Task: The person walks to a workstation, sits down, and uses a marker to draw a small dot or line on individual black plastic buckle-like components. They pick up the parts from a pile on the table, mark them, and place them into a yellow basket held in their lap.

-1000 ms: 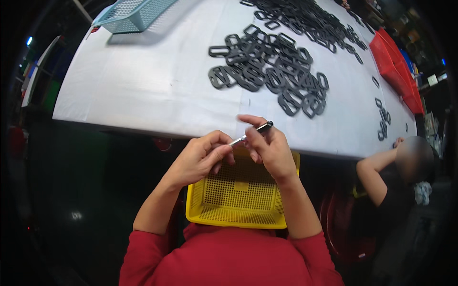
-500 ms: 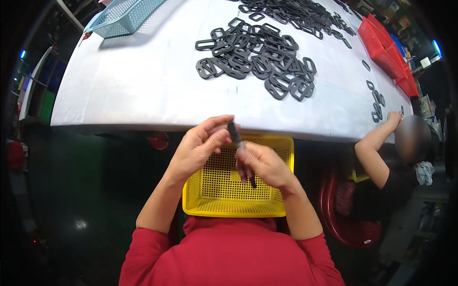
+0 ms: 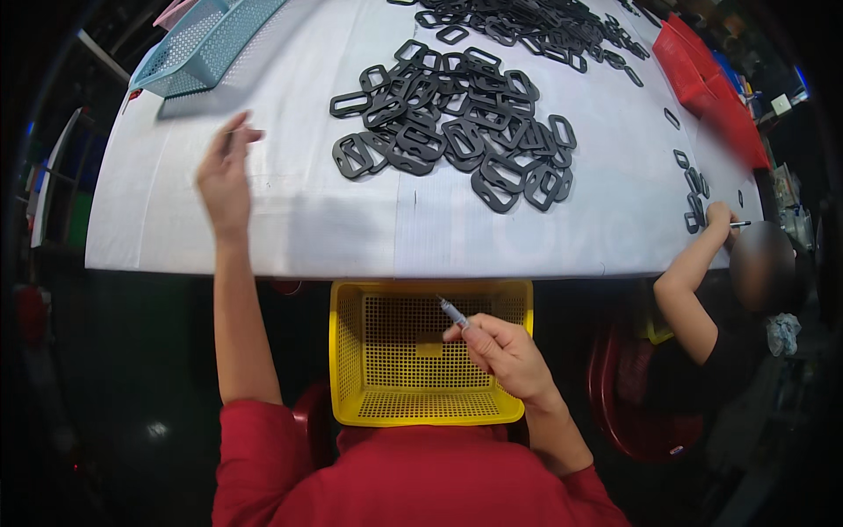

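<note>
My left hand [image 3: 226,180] is stretched out over the white table, near the light-blue basket [image 3: 180,66]. Its fingers are drawn together, with a dark sliver between them too blurred to name. Above the yellow basket [image 3: 344,406] my right hand [image 3: 509,351] is closed round a slim grey pen-like tool [image 3: 454,314], its thin tip pointing up and left. Flat black oblong loops [image 3: 420,140] lie heaped on the table ahead of my hands.
A bigger heap of black loops [image 3: 536,22] lies farther back. Red bins [image 3: 702,79] stand at the table's right edge. At right, a co-worker's hand [image 3: 722,215] is beside several scattered loops. The table's front edge [image 3: 421,274] borders the yellow basket.
My left hand has moved from above the yellow basket, forward and left over the table. My right hand has drawn back and right, keeping the tool. The black piece between my hands no longer shows there.
</note>
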Available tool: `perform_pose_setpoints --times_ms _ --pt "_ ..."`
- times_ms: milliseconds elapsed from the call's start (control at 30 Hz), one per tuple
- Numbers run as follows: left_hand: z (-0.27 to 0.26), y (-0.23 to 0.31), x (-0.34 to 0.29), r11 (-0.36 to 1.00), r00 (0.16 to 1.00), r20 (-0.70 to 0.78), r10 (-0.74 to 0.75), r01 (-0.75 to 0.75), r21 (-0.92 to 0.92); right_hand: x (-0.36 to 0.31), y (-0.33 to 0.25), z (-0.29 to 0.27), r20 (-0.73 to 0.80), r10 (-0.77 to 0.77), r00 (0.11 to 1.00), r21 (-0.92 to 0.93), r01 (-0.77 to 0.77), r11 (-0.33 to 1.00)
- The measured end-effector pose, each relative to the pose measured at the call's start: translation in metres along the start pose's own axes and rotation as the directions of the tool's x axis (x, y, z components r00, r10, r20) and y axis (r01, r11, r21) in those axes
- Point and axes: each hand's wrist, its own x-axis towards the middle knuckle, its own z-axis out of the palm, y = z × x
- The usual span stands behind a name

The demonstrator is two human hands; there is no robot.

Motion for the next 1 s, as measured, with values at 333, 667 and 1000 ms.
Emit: perform_pose_setpoints --times_ms 333,667,1000 --pt "0.054 -0.007 -0.024 0.805 0.917 0.231 0.324 -0.396 0.442 0.001 -0.001 -0.045 0.159 -0.491 0.857 0.853 0.132 0.505" --pt "0.057 0.015 -0.032 0.926 0.898 0.432 0.086 -0.232 0.298 0.037 -0.017 -0.037 -0.142 -0.666 0.732 0.57 0.611 0.55" --pt "0.087 0.113 -0.139 0.629 -0.174 0.713 0.679 0.639 -0.443 0.058 -0.064 0.159 0.403 -0.9 0.165 -0.32 0.947 0.03"
